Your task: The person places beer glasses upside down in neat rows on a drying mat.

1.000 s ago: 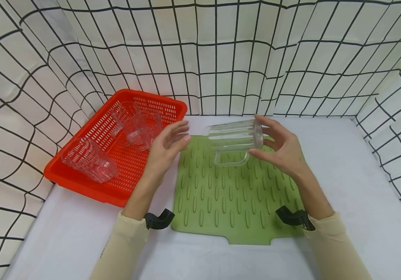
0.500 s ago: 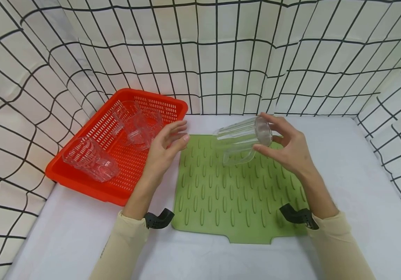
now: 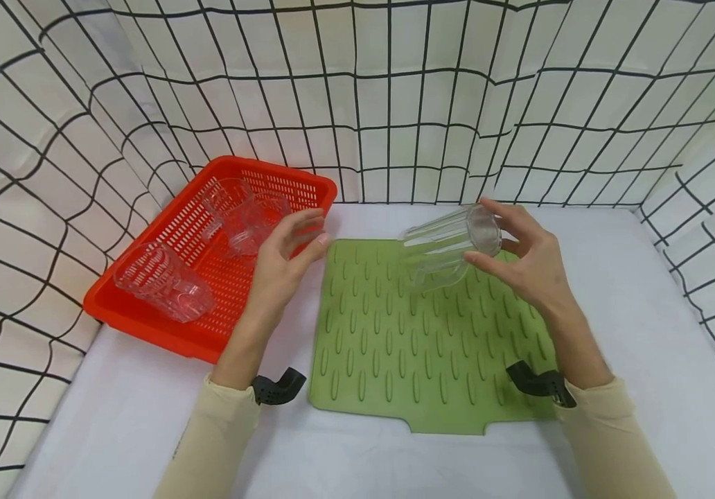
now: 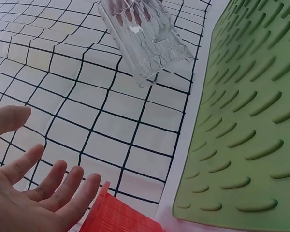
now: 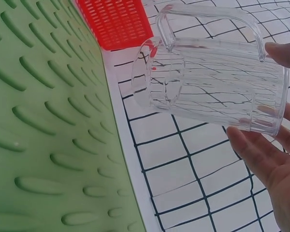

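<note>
My right hand (image 3: 535,260) grips a clear, ribbed mug (image 3: 441,242) by its base end, thumb on one side and fingers on the other. The mug lies on its side in the air above the green mat (image 3: 395,360), mouth to the left and slightly down. In the right wrist view, its handle (image 5: 212,10) shows along the upper side, free of the fingers (image 5: 251,150). My left hand (image 3: 279,267) hovers by the basket's right side, holding nothing. Its fingers (image 4: 63,183) are spread and loosely bent in the left wrist view, apart from the mug.
A red slatted basket (image 3: 136,338) stands at the left with a clear glass vessel (image 3: 167,284) at its front and more clear mugs (image 3: 235,215) behind, partly overlapping. White cloth covers the table (image 3: 632,298). Black grid netting (image 3: 420,104) over white fabric closes the back and sides.
My right hand has moved to the right with the mug, and the mug has turned so its base shows more toward the head camera. My left hand has shifted slightly left.
</note>
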The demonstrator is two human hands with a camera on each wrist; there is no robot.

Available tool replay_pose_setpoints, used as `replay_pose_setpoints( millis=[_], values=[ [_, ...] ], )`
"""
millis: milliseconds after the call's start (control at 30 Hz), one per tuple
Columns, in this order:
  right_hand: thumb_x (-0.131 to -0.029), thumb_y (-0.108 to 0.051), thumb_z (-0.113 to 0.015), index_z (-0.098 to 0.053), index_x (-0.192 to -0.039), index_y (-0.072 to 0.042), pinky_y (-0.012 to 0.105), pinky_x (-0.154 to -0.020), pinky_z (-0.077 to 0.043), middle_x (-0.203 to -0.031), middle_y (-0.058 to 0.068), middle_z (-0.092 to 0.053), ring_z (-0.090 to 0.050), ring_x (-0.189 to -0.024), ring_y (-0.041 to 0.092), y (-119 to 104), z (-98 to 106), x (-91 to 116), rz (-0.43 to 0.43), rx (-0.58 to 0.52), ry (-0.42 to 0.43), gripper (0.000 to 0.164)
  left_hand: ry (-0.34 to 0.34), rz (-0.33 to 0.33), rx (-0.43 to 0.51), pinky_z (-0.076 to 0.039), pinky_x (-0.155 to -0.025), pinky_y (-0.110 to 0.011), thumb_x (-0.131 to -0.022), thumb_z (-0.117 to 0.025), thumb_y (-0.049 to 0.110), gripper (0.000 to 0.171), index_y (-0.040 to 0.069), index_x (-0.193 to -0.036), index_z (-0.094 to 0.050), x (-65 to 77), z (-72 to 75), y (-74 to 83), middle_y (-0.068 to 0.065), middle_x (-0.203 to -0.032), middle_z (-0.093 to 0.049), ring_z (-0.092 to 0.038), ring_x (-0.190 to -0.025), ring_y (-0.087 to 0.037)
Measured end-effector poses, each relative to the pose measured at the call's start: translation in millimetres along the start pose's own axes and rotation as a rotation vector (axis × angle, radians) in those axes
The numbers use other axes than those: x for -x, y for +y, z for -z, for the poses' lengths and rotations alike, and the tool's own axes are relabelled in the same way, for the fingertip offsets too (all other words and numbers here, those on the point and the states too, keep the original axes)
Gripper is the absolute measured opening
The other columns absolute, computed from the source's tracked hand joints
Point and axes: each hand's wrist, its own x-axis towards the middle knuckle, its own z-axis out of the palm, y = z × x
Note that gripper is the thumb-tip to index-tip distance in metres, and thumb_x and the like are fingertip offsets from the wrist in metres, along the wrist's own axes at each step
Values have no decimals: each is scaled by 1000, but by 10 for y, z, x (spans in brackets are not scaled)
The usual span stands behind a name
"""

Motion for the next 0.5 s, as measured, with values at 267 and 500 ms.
replay_pose_setpoints(
  millis=[267,500],
  values=[
    [-80,3,-85,-57,-149,-16,11,-96,-54,-137,-5,-61,-60,-125,2,5,68,-5,-15,17,31,77,17,-7,8,-55,-104,-31,-100,-69,20,46,16,-145,-57,-8,49,8,-12,-148,-58,-59,-133,-20],
    [-81,2,-85,-56,-150,-14,10,-95,-53,-139,-3,-61,-59,-125,3,20,124,3,-40,28,47,77,31,1,-52,-51,-113,-45,-99,-71,27,50,18,-146,-56,22,91,-8,-8,-149,-58,-58,-135,-18]
  ],
)
